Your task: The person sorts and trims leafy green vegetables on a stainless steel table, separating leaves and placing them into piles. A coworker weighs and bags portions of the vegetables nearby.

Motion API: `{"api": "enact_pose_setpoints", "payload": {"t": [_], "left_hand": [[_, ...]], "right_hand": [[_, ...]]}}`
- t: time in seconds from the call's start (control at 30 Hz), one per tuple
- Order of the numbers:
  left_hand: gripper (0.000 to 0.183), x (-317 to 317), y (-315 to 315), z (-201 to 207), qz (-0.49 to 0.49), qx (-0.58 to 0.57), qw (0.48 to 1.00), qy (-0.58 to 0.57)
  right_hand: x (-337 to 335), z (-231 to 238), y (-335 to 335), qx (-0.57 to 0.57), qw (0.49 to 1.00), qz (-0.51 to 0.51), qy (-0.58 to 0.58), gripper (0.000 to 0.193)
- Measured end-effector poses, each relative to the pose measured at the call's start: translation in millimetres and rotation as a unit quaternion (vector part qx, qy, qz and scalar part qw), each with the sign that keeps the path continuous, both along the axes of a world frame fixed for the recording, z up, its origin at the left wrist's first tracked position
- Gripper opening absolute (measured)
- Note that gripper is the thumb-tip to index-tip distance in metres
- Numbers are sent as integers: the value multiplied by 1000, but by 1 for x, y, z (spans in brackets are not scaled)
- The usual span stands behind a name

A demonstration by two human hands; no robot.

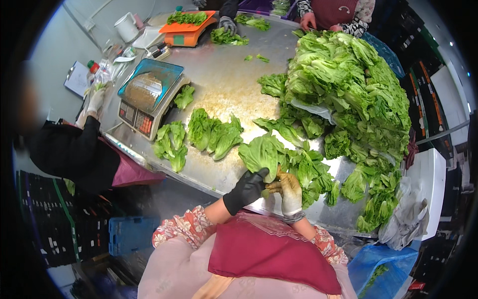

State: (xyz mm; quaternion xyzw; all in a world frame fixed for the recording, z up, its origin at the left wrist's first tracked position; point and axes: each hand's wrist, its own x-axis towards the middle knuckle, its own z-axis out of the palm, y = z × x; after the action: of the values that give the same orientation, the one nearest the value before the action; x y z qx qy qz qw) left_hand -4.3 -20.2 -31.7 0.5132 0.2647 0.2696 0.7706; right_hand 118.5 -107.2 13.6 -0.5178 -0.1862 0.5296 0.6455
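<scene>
A green lettuce (261,153) is held over the near edge of the metal table. My left hand (247,188), in a black glove, grips it close to its stem end. Bent fingers of my right hand (289,190), in a stained pale glove, pinch at that same end; exactly what lies between the fingertips is partly hidden. Loose lettuce leaves (311,172) lie just beyond my right hand. Left of the held lettuce, a bunch of lettuce (214,133) and a smaller one (171,144) rest on the table.
A tall lettuce pile (348,79) fills the table's right side. At left stands a scale (149,94); an orange scale (186,32) carrying lettuce is farther back. Co-workers stand at left and across the table, one gloved hand (228,26) on lettuce. A blue bag (383,264) hangs lower right.
</scene>
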Motion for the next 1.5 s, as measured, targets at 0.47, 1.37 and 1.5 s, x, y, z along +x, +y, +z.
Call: {"api": "enact_pose_setpoints", "payload": {"t": [0.47,1.37,1.5], "left_hand": [[76,-46,-7,52,-55,106,987,105],[89,-125,182,39,-37,346,838,421],[92,-136,178,9,24,357,887,293]], "right_hand": [[-13,2,6,-31,956,141,256,34],[-111,-64,169,-100,990,32,-94,47],[-121,-30,166,-23,986,68,153,39]]}}
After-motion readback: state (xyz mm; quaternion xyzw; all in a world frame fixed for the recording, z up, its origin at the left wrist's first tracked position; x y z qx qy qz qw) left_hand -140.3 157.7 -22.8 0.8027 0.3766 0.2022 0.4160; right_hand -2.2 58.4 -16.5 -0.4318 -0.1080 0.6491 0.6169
